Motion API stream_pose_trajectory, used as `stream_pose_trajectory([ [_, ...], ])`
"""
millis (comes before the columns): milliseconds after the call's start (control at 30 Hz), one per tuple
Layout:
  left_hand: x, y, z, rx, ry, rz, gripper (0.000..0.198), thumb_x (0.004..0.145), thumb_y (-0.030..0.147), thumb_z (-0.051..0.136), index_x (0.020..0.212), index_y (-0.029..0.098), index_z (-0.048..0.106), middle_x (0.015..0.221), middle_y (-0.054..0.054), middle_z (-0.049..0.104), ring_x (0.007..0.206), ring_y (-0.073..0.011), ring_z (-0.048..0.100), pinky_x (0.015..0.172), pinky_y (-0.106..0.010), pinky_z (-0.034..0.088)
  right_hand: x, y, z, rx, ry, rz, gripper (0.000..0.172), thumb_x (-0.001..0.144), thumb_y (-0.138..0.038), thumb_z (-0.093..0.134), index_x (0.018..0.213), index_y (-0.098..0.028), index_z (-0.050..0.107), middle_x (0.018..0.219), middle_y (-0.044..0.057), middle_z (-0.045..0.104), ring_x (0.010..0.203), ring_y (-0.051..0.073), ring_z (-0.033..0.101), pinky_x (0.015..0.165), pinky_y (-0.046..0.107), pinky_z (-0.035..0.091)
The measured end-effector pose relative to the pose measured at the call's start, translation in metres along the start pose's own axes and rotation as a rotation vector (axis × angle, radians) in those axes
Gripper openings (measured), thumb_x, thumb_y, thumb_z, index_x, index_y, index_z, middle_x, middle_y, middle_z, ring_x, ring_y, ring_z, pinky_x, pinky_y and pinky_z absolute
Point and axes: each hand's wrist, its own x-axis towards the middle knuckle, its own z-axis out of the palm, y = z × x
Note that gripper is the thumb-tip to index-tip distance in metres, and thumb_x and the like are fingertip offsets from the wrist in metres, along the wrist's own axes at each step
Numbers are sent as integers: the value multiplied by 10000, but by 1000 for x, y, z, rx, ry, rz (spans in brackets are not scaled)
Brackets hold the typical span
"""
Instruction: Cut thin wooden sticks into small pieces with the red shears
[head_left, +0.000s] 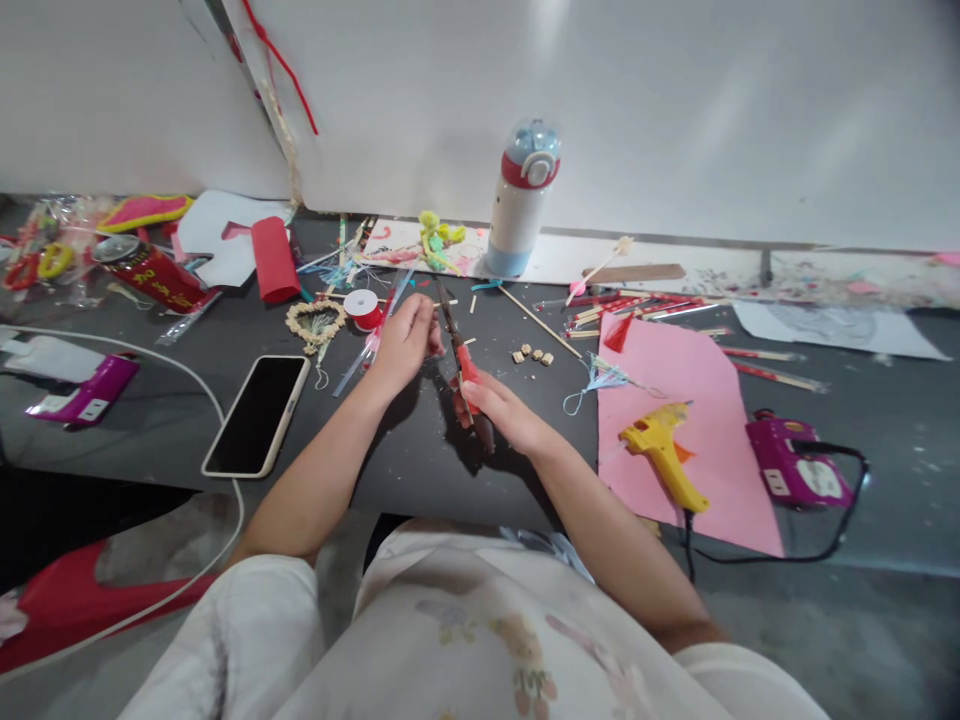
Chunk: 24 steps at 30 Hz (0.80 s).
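My right hand is wrapped round the red handles of dark-bladed scissors, which point away from me over the table. My left hand is closed in a pinch on a thin wooden stick, whose end reaches the blades. Whether the blades touch the stick is too small to tell. To the right of the scissors lie several small wooden pieces. Left of my left hand are a spool of red ribbon and a heart-shaped beaded ring with a tassel.
A white bottle stands at the back. At left lie a phone, a red can and a white cable. Right, a yellow glue gun rests on pink paper, beside a purple power block and wrapped sticks.
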Motion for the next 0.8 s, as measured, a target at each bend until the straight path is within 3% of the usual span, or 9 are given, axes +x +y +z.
stream_pose_trajectory([
  [100, -3, 1, 5, -109, -53, -144, 581, 861, 769, 431, 979, 211, 542, 749, -30, 655, 628, -157, 658, 547, -270, 490, 3, 0, 0, 37, 83, -3, 458, 851, -669, 569, 826, -217, 501, 633, -12, 550, 565, 141, 521, 508, 268, 398],
  [200, -9, 3, 12, -159, -195, -243, 636, 813, 778, 504, 1059, 197, 592, 936, -88, 712, 801, -191, 703, 644, -298, 546, 6, 0, -1, 33, 135, -24, 467, 862, -677, 537, 794, -216, 516, 628, 2, 545, 569, 150, 519, 520, 283, 411],
  [367, -20, 6, 25, -172, -388, -291, 641, 706, 690, 710, 1082, 175, 649, 1072, -111, 722, 1013, -253, 687, 858, -387, 549, 9, 2, -2, -12, 222, -71, 377, 890, -583, 538, 937, -210, 571, 828, 33, 605, 832, 191, 602, 739, 331, 505],
  [467, -22, 9, 29, -260, -399, -377, 716, 635, 618, 810, 1156, 161, 631, 1165, -151, 711, 1077, -276, 676, 908, -403, 528, 9, 2, -1, -38, 234, -84, 347, 882, -513, 552, 1020, -195, 579, 952, 50, 618, 945, 203, 596, 861, 357, 491],
  [600, -18, 13, 27, -392, -422, -483, 739, 610, 578, 844, 1176, 149, 635, 1208, -182, 702, 1075, -294, 688, 856, -397, 544, 9, 3, -1, -72, 241, -73, 410, 846, -467, 597, 1128, -171, 565, 1095, 80, 630, 1066, 224, 579, 967, 375, 452],
  [800, -17, 14, 24, -481, -431, -463, 680, 543, 495, 894, 1068, 126, 669, 1177, -196, 716, 1045, -301, 705, 895, -422, 538, 10, 8, -3, -106, 228, -104, 474, 832, -501, 624, 1147, -155, 546, 1154, 104, 623, 1112, 240, 580, 993, 398, 450],
])
